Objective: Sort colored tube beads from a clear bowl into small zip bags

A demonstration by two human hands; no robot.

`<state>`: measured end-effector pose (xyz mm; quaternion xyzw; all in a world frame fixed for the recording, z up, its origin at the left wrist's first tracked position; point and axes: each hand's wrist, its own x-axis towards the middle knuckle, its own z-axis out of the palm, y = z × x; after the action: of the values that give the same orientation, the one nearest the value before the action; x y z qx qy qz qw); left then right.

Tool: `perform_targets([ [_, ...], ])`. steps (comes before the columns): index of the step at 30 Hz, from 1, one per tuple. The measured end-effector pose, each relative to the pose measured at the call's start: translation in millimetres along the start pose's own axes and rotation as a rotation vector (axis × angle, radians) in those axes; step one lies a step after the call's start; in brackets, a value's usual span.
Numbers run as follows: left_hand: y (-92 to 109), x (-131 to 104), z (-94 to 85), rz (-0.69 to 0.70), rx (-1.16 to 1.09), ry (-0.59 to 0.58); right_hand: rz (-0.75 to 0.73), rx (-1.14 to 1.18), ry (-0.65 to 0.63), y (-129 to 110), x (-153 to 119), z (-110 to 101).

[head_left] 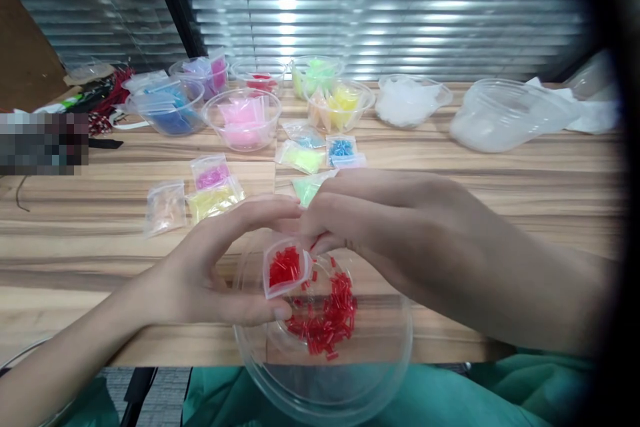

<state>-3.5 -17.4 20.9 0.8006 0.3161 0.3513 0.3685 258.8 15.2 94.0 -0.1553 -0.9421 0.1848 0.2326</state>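
Wooden table (90, 233): bag (274, 289) between left hand (193, 273), curled round it, and right hand (395, 213), grip unclear.

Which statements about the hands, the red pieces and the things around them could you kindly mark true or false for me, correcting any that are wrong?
1. There are red pieces in both the small bag and the clear bowl. True.
2. The right hand is over the pink-filled bowl. False: the right hand's fingers are beside the small bag, far in front of the pink-filled bowl.
3. The blue-filled bowl stands left of the pink-filled bowl. True.
4. The peach bag lies right of the yellow bag. False: the peach bag lies left of the yellow bag.
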Motion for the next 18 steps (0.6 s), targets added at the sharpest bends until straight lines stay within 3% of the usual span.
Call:
perform_targets([
  [4, 5.2, -0.4, 1.5, -0.023, 0.006, -0.037, -0.005, 0.085, 0.06, 0.6, -1.7, 5.4],
  [13, 2.2, 2.4, 3.1, 0.061, 0.018, -0.037, -0.087, 0.087, -0.009, 5.5, -0.4, 5.3],
  [18, 5.3, 0.5, 1.8, 0.0, 0.085, -0.053, -0.068, 0.072, -0.048, 3.5, 1.9, 3.3],
])
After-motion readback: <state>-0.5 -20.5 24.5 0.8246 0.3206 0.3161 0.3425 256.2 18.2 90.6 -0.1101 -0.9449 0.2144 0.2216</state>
